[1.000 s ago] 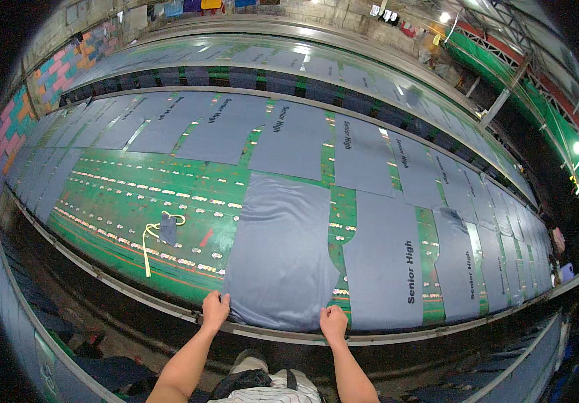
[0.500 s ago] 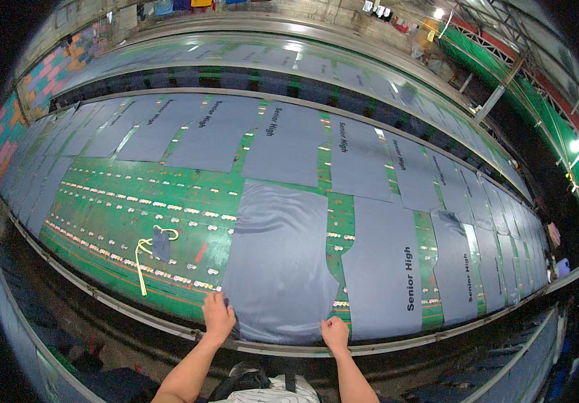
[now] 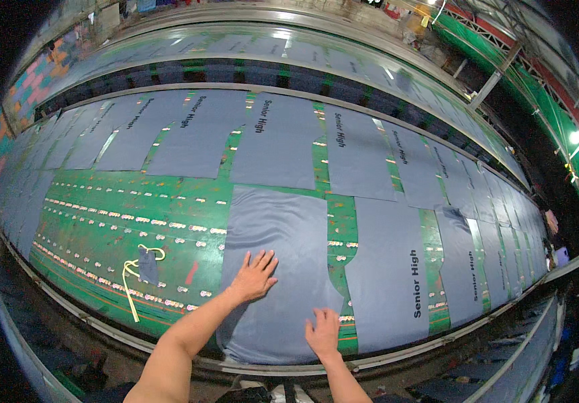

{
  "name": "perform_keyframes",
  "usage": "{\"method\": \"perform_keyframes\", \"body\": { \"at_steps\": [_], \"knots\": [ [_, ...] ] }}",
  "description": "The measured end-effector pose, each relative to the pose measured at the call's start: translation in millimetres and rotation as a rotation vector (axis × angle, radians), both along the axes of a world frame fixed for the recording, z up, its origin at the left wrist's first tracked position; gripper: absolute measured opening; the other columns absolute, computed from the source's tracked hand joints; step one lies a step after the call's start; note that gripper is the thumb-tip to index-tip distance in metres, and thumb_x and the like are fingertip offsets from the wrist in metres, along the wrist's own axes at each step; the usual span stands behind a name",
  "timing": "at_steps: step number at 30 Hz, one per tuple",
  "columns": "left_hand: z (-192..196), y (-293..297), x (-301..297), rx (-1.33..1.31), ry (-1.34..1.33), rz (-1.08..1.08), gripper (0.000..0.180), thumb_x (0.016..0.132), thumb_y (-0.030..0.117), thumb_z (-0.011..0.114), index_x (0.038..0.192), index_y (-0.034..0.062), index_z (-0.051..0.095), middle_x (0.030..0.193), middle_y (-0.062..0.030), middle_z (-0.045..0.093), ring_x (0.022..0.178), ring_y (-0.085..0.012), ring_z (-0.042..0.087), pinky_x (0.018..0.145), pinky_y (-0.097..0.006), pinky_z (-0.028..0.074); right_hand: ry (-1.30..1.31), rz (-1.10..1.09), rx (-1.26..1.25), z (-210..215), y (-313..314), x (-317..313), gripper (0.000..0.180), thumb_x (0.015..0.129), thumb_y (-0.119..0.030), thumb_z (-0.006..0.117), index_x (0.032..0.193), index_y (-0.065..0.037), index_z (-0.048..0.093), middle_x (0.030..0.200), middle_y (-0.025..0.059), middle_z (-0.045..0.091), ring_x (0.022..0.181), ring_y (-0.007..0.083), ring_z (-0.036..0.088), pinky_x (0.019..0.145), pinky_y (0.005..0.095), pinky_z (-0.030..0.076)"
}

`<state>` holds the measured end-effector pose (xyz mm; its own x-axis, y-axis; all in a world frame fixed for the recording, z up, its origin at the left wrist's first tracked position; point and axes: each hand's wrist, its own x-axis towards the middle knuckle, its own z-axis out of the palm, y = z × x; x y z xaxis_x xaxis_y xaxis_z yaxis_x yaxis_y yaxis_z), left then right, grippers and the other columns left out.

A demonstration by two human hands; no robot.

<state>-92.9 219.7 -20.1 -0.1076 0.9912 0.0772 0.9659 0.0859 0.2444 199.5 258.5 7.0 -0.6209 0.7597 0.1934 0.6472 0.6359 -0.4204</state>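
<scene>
A plain blue-grey cut fabric panel (image 3: pixel 279 242) lies on the long green table in front of me, its far part rippled with small wrinkles. On the middle of this panel my left hand (image 3: pixel 254 275) rests palm down, fingers spread. Close to the panel's near right edge is my right hand (image 3: pixel 323 332), somewhat blurred, thumb and forefinger apart, holding nothing that I can see. Whether it touches the cloth I cannot tell. Immediately to the right lies a similar fabric panel (image 3: pixel 387 269) with dark printed lettering.
The green table (image 3: pixel 128 201) carries rows of small pale marks. On it, left of my arm, lies a dark cloth scrap (image 3: pixel 148 265) with a yellow cord (image 3: pixel 128 285). More printed panels (image 3: pixel 276 144) line the far side. Behind stands another long table (image 3: pixel 236 50). A metal rail (image 3: pixel 262 367) edges the near side.
Both hands have left the panel's near corners. My left hand has moved forward and right onto the cloth, fingers spread; my right has opened and shifted slightly left. The view has tilted slightly.
</scene>
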Motion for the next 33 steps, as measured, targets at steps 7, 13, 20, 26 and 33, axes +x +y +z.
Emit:
{"method": "perform_keyframes", "body": {
  "at_steps": [7, 13, 20, 26, 33],
  "knots": [
    [0.9, 50.1, -79.5, -0.098, 0.046, 0.413, 0.066, 0.103, 0.05, 0.037, 0.155, 0.0094, 0.033, 0.166, -0.0132, 0.019, 0.153, -0.0347, 0.018, 0.118, -0.066, 0.011, -0.131, 0.036, -0.124, 7.1, 17.2, -44.8, 0.043, 0.087, -0.028, 0.069, 0.122, -0.003, 0.062, 0.124, 0.0203, 0.056, 0.118, 0.039, 0.051, 0.096, 0.0525, 0.042],
    [17.0, 46.9, -44.3, -0.144, 0.007, 0.185, 0.066, 0.103, 0.049, 0.037, 0.156, 0.0098, 0.033, 0.166, -0.0108, 0.02, 0.153, -0.0361, 0.018, 0.117, -0.069, 0.009, -0.102, 0.1, -0.034, 4.2, 36.8, -66.3, 0.045, 0.088, -0.027, 0.069, 0.125, -0.003, 0.062, 0.129, 0.0208, 0.055, 0.121, 0.0384, 0.05, 0.098, 0.0522, 0.041],
    [-3.6, 30.2, -61.2, -0.089, 0.009, 0.462, 0.069, 0.102, 0.047, 0.042, 0.155, 0.0045, 0.032, 0.166, -0.0134, 0.019, 0.152, -0.0376, 0.017, 0.115, -0.071, 0.013, -0.099, 0.149, 0.046, -0.2, 60.2, -76.9, 0.046, 0.086, -0.023, 0.07, 0.127, -0.005, 0.062, 0.141, 0.0213, 0.049, 0.131, 0.0396, 0.046, 0.106, 0.0536, 0.037],
    [23.4, -41.0, -17.9, -0.169, -0.121, 0.487, 0.07, 0.097, 0.038, 0.055, 0.149, -0.0037, 0.034, 0.162, -0.0221, 0.021, 0.15, -0.042, 0.02, 0.115, -0.069, 0.017, -0.148, 0.071, 0.028, 6.4, 50.7, -22.5, 0.047, 0.088, -0.022, 0.068, 0.132, -0.006, 0.059, 0.146, 0.0221, 0.045, 0.134, 0.0401, 0.043, 0.106, 0.0556, 0.037],
    [46.1, -167.9, 58.9, -0.043, -0.278, 0.474, 0.057, 0.082, 0.009, 0.071, 0.132, -0.0066, 0.049, 0.139, -0.0261, 0.045, 0.13, -0.0442, 0.044, 0.109, -0.051, 0.039, -0.238, -0.293, -0.155, 20.9, 4.4, 48.7, 0.04, 0.085, -0.029, 0.073, 0.113, -0.001, 0.064, 0.12, 0.0214, 0.056, 0.113, 0.0392, 0.055, 0.091, 0.0533, 0.045]
  ]
}}
